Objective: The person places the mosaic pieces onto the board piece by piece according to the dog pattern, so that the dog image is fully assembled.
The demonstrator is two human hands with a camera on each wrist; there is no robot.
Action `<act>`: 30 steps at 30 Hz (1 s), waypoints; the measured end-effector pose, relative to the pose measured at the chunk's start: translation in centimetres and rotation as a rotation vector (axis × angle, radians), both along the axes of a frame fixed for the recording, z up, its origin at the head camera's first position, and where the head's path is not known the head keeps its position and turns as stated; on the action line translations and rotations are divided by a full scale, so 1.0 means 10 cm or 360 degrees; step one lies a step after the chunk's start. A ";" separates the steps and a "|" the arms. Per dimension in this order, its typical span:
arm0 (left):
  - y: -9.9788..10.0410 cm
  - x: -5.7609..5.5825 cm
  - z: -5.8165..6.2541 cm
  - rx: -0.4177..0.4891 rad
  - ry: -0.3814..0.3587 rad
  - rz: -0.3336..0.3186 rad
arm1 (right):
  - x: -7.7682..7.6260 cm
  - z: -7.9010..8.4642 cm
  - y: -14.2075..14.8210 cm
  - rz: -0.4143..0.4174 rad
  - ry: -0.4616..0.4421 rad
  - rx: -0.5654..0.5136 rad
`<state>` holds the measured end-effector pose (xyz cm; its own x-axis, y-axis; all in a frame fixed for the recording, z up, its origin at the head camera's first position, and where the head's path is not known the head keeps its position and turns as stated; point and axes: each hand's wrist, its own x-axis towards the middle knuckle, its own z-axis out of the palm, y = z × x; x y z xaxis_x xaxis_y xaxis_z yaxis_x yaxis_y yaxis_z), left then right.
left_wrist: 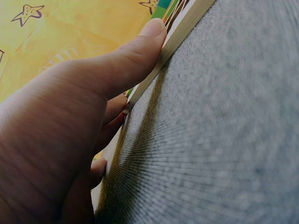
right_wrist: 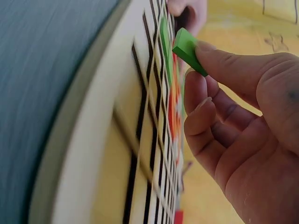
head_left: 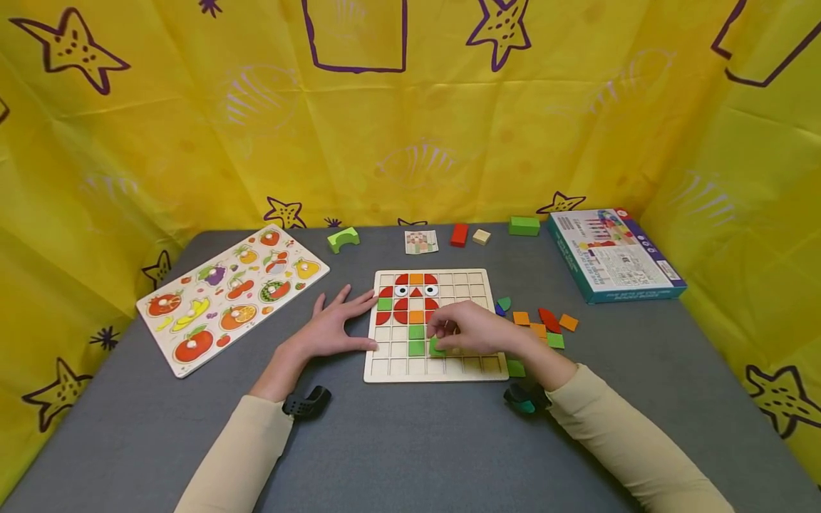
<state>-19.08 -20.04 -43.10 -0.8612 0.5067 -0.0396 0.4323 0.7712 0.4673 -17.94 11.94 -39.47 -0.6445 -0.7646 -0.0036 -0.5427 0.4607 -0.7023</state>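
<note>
A wooden grid board [head_left: 474, 367] lies flat on the grey table, with red, orange, green and eye tiles set in its cells. My right hand [head_left: 471, 328] pinches a green square tile [right_wrist: 189, 49] between thumb and fingers, just over the lower middle cells. In the head view that tile [head_left: 437, 348] is partly covered by the fingers. Two green tiles [head_left: 417, 348] sit in the column to its left. My left hand [head_left: 333, 328] rests at the board's left edge, fingers spread; in the left wrist view its thumb [left_wrist: 152, 30] touches the board's side [left_wrist: 182, 35].
Loose orange, red, green and blue tiles [head_left: 521, 318] lie right of the board. A fruit puzzle board [head_left: 214, 292] is at left, a game box [head_left: 616, 253] at right. Behind stand a green arch block [head_left: 343, 239], a pattern card [head_left: 421, 242], a red block [head_left: 459, 235] and a green block [head_left: 524, 226].
</note>
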 end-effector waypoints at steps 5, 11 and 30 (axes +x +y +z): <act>0.01 0.00 0.00 0.0006 -0.0008 0.0007 | 0.06 -0.02 -0.24 0.0116 0.0020 0.0029; 0.00 0.00 -0.01 -0.0001 -0.0009 0.0008 | 0.13 -0.06 -0.38 0.0114 0.0082 0.0092; 0.00 0.01 0.01 -0.0009 -0.0026 0.0010 | 0.25 -0.09 -0.36 0.0130 0.0290 0.0120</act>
